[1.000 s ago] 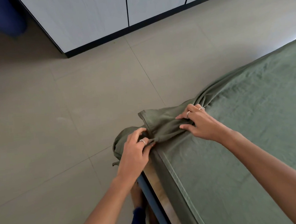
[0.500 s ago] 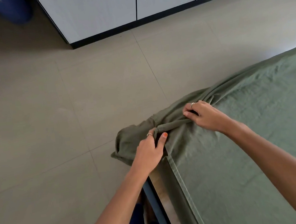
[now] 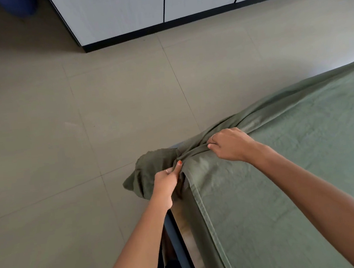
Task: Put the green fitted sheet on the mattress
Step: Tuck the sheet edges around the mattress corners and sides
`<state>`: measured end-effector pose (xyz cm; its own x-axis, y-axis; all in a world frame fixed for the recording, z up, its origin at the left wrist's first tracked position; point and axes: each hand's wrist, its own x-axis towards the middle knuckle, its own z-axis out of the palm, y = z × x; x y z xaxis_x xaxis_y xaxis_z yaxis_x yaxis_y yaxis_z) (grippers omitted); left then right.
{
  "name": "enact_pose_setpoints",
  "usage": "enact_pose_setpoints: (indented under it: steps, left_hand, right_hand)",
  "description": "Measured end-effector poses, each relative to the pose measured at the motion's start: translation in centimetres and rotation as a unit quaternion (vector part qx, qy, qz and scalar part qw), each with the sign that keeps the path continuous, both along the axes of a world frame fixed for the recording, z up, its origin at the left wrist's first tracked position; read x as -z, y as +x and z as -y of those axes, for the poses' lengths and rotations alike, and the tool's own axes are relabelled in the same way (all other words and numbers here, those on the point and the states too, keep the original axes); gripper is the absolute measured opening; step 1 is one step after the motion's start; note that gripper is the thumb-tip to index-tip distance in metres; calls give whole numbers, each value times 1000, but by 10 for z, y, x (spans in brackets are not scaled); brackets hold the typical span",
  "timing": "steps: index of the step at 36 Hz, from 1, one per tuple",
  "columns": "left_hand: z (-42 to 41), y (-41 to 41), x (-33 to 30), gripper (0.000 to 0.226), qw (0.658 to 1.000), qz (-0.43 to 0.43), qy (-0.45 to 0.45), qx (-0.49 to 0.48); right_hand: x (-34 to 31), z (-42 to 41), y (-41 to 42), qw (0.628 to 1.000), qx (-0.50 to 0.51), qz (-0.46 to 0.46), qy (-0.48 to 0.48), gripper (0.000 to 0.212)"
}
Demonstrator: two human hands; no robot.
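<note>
The green fitted sheet (image 3: pixel 284 166) lies spread over the mattress, which fills the lower right and is almost wholly hidden under it. At the near-left corner the sheet bunches into a loose pocket (image 3: pixel 147 172) hanging past the edge over the floor. My left hand (image 3: pixel 168 180) grips the bunched cloth at that corner, thumb pressed on a fold. My right hand (image 3: pixel 229 143) pinches a gathered ridge of sheet on top, just right of the corner. A strip of bed frame (image 3: pixel 181 227) shows below my left wrist.
Beige tiled floor (image 3: pixel 83 122) stretches left and ahead of the bed. White cabinets with a black plinth (image 3: pixel 160 26) line the far wall. A blue object (image 3: pixel 20 6) sits at the top left.
My left hand has slid down over the corner, pulling the bunched cloth lower. My right hand has closed tighter on the gathered ridge. The upright flap of sheet has flattened.
</note>
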<state>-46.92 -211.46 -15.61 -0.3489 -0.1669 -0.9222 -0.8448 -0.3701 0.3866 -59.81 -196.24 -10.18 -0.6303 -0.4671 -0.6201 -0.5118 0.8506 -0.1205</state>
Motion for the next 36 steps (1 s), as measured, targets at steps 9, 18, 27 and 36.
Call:
enact_pose_setpoints:
  steps: [9, 18, 27, 36]
  left_hand:
    - [-5, -4, 27, 28, 990, 59, -79, -101]
    - [0, -13, 36, 27, 984, 68, -165, -18]
    - [3, 35, 15, 35, 796, -177, -502, 287]
    - [9, 3, 21, 58, 662, -374, -495, 421]
  right_hand:
    - [15, 22, -6, 994, 100, -40, -35, 42]
    - [22, 15, -21, 998, 33, -26, -53, 26]
    - [31, -5, -11, 985, -53, -102, -128, 13]
    - [34, 5, -29, 997, -66, 0, -50, 32]
